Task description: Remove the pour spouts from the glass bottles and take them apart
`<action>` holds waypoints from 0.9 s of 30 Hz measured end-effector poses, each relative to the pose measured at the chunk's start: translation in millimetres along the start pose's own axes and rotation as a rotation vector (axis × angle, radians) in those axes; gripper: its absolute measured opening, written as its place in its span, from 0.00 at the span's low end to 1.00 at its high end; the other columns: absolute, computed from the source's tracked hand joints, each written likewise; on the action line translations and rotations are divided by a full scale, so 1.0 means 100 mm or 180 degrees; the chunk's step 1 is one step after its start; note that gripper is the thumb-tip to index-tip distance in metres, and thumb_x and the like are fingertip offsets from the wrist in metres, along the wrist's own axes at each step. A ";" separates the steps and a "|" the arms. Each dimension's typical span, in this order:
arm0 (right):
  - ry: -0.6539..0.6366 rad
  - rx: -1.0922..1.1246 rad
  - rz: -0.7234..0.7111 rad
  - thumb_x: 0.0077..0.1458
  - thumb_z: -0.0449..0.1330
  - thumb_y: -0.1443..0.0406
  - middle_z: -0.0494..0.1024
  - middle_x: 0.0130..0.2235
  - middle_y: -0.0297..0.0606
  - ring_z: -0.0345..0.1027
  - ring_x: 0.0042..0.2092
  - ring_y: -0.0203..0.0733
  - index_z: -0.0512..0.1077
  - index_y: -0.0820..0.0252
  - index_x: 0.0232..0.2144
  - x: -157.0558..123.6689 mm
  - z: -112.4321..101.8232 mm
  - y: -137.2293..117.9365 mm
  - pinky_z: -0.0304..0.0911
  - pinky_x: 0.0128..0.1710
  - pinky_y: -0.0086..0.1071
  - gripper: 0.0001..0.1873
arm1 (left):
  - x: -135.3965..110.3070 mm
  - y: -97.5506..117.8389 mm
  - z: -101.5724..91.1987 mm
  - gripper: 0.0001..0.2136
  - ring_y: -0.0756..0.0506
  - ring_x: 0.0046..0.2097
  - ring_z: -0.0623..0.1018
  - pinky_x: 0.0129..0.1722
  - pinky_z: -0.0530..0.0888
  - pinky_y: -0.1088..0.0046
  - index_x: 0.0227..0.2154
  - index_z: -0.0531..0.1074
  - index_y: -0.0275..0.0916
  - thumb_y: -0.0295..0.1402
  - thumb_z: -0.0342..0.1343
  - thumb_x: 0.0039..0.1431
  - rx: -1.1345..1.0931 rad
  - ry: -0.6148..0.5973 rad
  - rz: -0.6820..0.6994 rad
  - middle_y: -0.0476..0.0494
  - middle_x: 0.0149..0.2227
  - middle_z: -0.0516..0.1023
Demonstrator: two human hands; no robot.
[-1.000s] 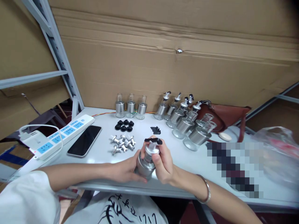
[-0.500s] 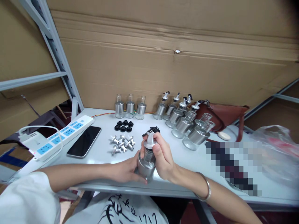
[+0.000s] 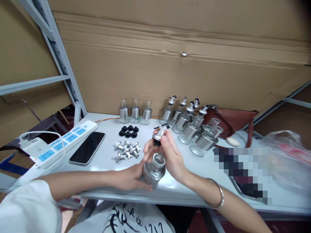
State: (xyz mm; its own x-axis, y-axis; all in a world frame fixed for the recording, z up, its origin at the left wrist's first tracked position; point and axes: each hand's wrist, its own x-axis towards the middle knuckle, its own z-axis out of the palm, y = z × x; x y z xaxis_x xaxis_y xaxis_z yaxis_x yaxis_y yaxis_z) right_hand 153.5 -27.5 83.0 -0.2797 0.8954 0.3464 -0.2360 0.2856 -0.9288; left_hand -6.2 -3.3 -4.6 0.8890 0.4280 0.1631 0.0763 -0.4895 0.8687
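My left hand (image 3: 131,177) grips a small glass bottle with a steel sleeve (image 3: 153,171) near the table's front edge, its mouth open and uncovered. My right hand (image 3: 168,155) pinches a silver pourer spout with a black lever (image 3: 159,133) and holds it just above and behind the bottle's neck, clear of it. A heap of loose silver spouts (image 3: 127,149) lies to the left of my hands. Black rubber stoppers (image 3: 128,130) lie beyond that heap.
Three open bottles (image 3: 135,112) stand at the cardboard wall. Several bottles (image 3: 191,124), some with spouts, crowd the right. A black phone (image 3: 88,146) and a white power strip (image 3: 60,140) lie left. A brown bag (image 3: 233,119) and a plastic bag (image 3: 286,158) sit right.
My right hand has lifted the spout up out of the bottle's neck, leaving the mouth open. My left hand and the bottle stayed in place.
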 end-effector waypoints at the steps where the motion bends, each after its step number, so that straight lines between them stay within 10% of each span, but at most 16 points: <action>1: 0.0114 -0.0117 -0.0243 0.60 0.50 0.47 0.72 0.29 0.30 0.71 0.28 0.38 0.56 0.51 0.40 0.01 -0.01 -0.03 0.67 0.25 0.31 0.17 | 0.00 0.01 0.00 0.39 0.35 0.58 0.65 0.57 0.62 0.48 0.61 0.45 0.39 0.42 0.61 0.54 -0.0085 0.0035 -0.0066 0.33 0.56 0.63; 6: 0.0495 -0.0754 -0.1536 0.62 0.53 0.54 0.71 0.30 0.31 0.64 0.24 0.34 0.59 0.48 0.43 -0.07 -0.14 -0.18 0.63 0.24 0.31 0.10 | 0.02 0.05 -0.01 0.38 0.35 0.57 0.65 0.58 0.61 0.48 0.59 0.47 0.38 0.39 0.63 0.51 -0.0299 0.0105 -0.0258 0.35 0.56 0.63; 18: -0.0287 -0.2898 -0.1463 0.63 0.48 0.53 0.72 0.24 0.31 0.67 0.19 0.36 0.57 0.53 0.43 -0.25 -0.27 -0.32 0.60 0.17 0.27 0.13 | 0.00 0.09 0.00 0.39 0.33 0.60 0.62 0.58 0.61 0.56 0.59 0.46 0.39 0.38 0.64 0.50 -0.0417 0.0152 -0.0293 0.37 0.56 0.61; 27: 0.1651 -0.2650 -0.1345 0.63 0.46 0.49 0.73 0.23 0.31 0.63 0.16 0.36 0.55 0.52 0.39 0.34 -0.52 -0.48 0.56 0.16 0.30 0.15 | 0.00 0.08 0.01 0.36 0.38 0.57 0.66 0.57 0.61 0.51 0.61 0.39 0.45 0.43 0.57 0.58 -0.1397 0.0564 -0.0402 0.33 0.57 0.56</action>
State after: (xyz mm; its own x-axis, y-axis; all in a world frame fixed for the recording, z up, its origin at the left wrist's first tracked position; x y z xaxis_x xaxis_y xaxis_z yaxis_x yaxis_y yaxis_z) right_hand 204.2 6.8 132.3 0.1527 0.6491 0.7452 0.5437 0.5745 -0.6119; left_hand -4.7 -8.1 1.6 0.7916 0.6047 0.0879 -0.0530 -0.0753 0.9957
